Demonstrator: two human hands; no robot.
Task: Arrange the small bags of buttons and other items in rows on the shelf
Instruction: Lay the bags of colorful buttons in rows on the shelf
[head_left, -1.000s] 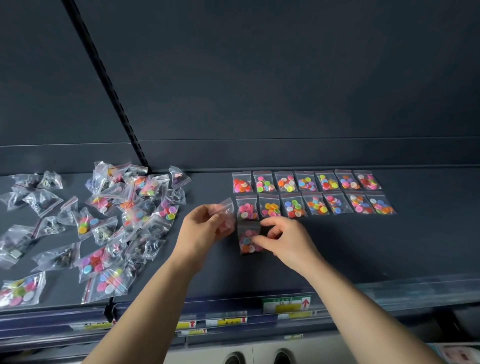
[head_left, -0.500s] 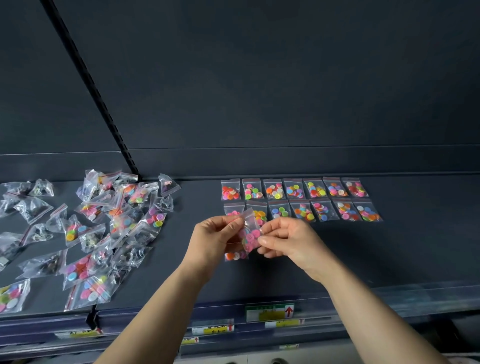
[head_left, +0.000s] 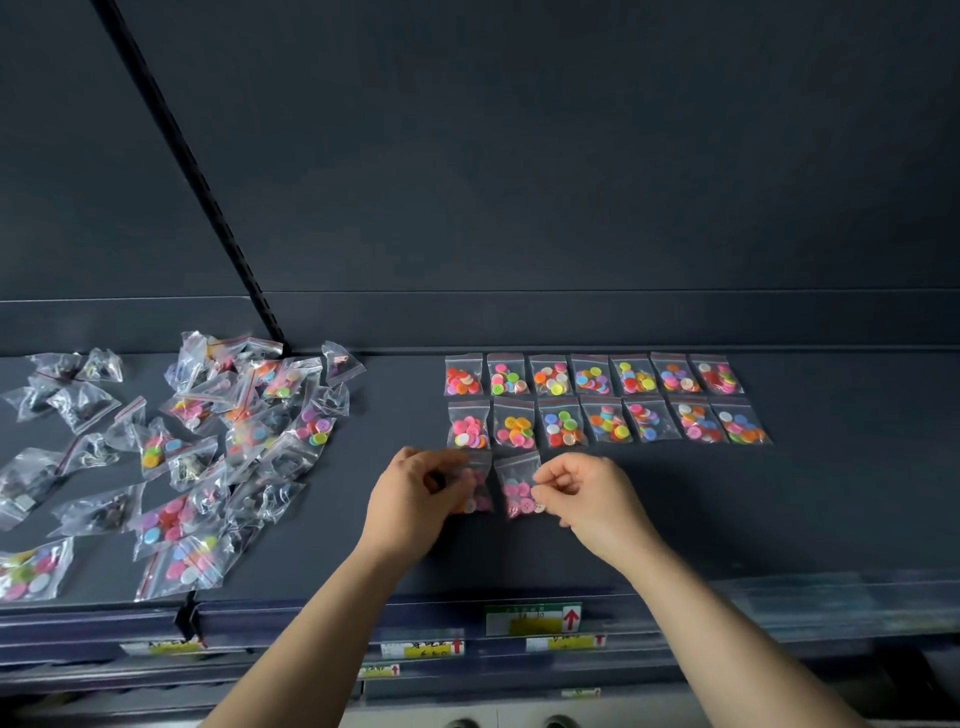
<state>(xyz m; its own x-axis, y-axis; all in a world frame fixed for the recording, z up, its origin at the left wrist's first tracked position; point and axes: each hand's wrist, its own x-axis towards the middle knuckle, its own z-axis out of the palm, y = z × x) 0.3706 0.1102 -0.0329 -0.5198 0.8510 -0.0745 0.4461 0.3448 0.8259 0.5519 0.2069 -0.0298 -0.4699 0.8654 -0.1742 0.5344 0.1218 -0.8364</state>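
On the shelf, a 3rd row is being begun: the left bag is pinched by the left hand, the right bag by the right hand. Alignment under the 2nd row is likely called for next.

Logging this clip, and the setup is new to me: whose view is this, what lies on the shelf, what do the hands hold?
No machine here: a person wears a head camera that looks down at their own hands. On the dark shelf lie two rows of button bags, seven each, and a loose pile on the left. In front of the rows, the left hand has its grip on one bag, partly hidden, and the right hand pinches the edge of a second bag of mostly pink buttons.
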